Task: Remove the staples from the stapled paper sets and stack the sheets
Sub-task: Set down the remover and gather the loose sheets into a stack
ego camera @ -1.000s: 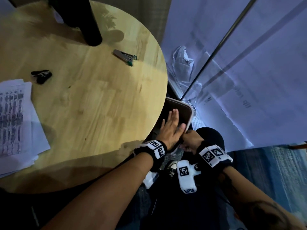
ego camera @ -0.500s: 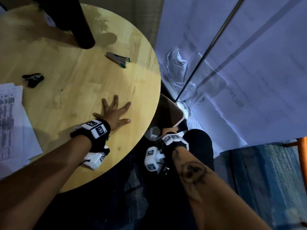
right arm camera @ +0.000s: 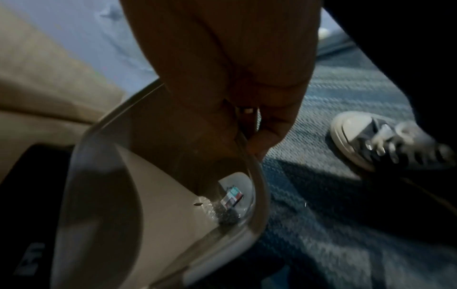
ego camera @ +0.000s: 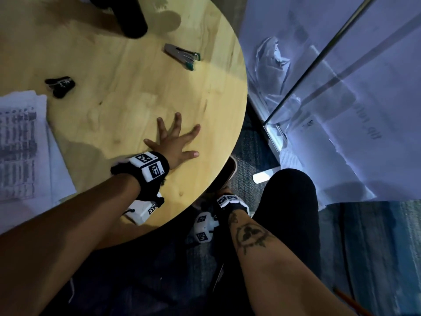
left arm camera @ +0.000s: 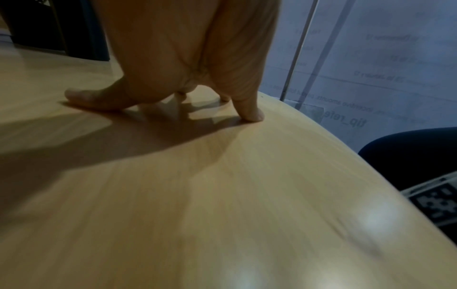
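My left hand [ego camera: 176, 140] lies flat on the round wooden table [ego camera: 127, 115] near its right edge, fingers spread, holding nothing; the left wrist view shows its fingertips [left arm camera: 249, 115] pressing the wood. Below the table edge my right hand [right arm camera: 247, 127] grips the rim of a beige bin [right arm camera: 160, 187], which holds small scraps at its bottom. From the head view only the right wrist [ego camera: 227, 200] and a sliver of the bin [ego camera: 230, 169] show. A stack of printed sheets [ego camera: 20, 151] lies at the table's left edge.
A silver stapler with a green end [ego camera: 182, 55] and a small black tool [ego camera: 60, 85] lie on the table. A black cylinder [ego camera: 127, 17] stands at the back. A glass wall [ego camera: 341, 87] is to the right. My knee [ego camera: 289, 201] and shoe [right arm camera: 371, 140] are beside the bin.
My left hand left the bin at the table edge and came to rest spread on the tabletop. The right hand and the bin sank lower, mostly under the table edge.
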Demonstrator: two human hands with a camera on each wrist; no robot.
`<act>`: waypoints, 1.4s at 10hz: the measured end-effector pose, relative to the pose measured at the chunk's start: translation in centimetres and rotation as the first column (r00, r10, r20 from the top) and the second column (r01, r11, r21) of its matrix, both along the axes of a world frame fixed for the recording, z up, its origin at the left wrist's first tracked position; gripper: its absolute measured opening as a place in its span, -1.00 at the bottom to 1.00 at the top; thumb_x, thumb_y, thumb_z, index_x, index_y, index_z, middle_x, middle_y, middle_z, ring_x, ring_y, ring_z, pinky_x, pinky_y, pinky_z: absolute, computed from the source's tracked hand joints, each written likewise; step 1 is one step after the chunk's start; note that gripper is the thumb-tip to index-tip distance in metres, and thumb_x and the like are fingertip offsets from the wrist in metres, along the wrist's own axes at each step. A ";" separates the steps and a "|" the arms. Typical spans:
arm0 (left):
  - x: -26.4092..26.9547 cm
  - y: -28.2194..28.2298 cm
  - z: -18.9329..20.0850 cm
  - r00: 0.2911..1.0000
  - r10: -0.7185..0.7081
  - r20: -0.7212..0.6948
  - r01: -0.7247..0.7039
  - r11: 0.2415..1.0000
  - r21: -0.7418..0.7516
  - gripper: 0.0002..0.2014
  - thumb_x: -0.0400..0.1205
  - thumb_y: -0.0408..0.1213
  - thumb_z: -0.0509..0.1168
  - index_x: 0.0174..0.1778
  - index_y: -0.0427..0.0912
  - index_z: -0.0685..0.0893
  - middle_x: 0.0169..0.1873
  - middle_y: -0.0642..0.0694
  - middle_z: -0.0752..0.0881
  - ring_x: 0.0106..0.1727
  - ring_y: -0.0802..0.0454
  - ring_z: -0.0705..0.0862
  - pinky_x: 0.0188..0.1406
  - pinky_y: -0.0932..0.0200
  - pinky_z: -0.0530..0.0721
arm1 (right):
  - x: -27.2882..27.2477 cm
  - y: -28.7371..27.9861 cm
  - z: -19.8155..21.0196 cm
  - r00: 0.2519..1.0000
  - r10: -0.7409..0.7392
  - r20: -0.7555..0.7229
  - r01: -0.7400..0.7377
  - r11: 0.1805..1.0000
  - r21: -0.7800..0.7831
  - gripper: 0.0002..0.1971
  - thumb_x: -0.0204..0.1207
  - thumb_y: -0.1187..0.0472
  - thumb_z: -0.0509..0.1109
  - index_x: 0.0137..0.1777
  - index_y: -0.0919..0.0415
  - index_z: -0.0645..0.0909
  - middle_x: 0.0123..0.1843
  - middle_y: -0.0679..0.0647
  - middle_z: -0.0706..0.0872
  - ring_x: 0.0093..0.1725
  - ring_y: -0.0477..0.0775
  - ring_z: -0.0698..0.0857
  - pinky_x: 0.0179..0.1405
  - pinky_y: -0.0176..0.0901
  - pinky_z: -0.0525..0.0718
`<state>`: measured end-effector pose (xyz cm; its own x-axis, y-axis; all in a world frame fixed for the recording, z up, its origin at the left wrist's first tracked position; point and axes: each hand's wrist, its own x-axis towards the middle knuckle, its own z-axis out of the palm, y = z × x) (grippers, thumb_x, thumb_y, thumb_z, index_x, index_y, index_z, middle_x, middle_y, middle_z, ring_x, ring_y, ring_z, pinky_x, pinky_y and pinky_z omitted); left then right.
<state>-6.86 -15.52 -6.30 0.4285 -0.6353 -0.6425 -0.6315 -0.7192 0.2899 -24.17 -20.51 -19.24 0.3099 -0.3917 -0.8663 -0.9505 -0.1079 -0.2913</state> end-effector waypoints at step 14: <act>22.4 40.4 0.7 0.279 0.956 0.091 -0.959 0.282 -0.025 0.12 0.35 0.13 0.54 0.62 -0.37 0.06 0.60 -0.32 0.20 0.56 -0.26 0.31 0.49 -0.05 0.37 | 26.6 20.6 16.1 0.826 0.465 0.318 -0.407 0.883 -0.234 -0.38 0.53 0.12 0.38 0.46 0.39 0.22 0.45 0.32 0.30 0.40 0.29 0.41 0.26 -0.07 0.44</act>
